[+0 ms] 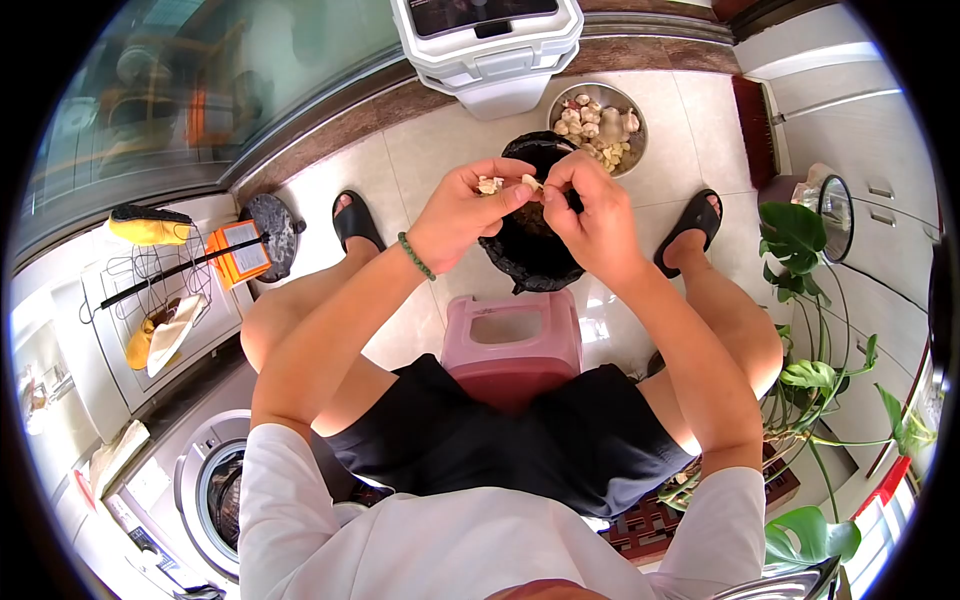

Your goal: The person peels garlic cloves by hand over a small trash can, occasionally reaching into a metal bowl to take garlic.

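My left hand (468, 208) is closed, with a pale garlic clove (529, 182) between its thumb and fingertips. More garlic pieces (489, 185) sit in the crook of the same hand. The thumb and forefinger of my right hand (590, 210) pinch the clove's right edge; whether they grip flesh or skin is too small to tell. Both hands are above a bin lined with a black bag (535, 262), which has some brownish scraps inside. Just beyond it, a metal bowl (641, 150) holds garlic bulbs (590, 122) and loose cloves (609, 155).
A pink plastic stool (460, 345) is between my legs, close to the bin. Behind the bin stands a white and grey container (490, 65). A washing machine (190, 480) and wire rack (150, 275) are left; potted plants (800, 375) and cabinets (850, 150) are right.
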A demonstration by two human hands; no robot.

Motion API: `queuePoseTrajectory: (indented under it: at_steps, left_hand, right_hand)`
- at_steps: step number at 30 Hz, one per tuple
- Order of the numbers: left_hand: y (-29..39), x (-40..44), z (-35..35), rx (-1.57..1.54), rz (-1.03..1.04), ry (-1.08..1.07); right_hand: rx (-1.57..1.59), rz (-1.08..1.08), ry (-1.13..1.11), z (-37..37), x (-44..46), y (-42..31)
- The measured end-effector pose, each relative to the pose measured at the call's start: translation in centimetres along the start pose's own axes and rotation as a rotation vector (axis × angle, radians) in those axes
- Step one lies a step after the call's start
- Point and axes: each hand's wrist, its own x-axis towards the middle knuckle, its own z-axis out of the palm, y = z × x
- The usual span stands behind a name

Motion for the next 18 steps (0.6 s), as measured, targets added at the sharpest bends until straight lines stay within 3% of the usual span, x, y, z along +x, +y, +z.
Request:
queuePoseTrajectory:
  at_steps: [7,13,16,18]
  left_hand:
    - [0.3,-0.1,0.2,0.012,0.019,0.022]
    - [1.0,-0.3,0.4,0.028,0.061,0.023]
    - [0.7,-0.1,0.6,0.216,0.198,0.076]
    - [0.0,0.1,0.2,0.403,0.411,0.080]
  right_hand:
    - [0.116,0.087,0.118,-0.1,0.0,0.9]
    - [0.093,0.128,0.016,-0.6,0.0,0.2]
    - [0.207,0.221,-0.053,-0.3,-0.6,0.5]
    - [0.254,0.251,-0.102,-0.5,-1.0,0.8]
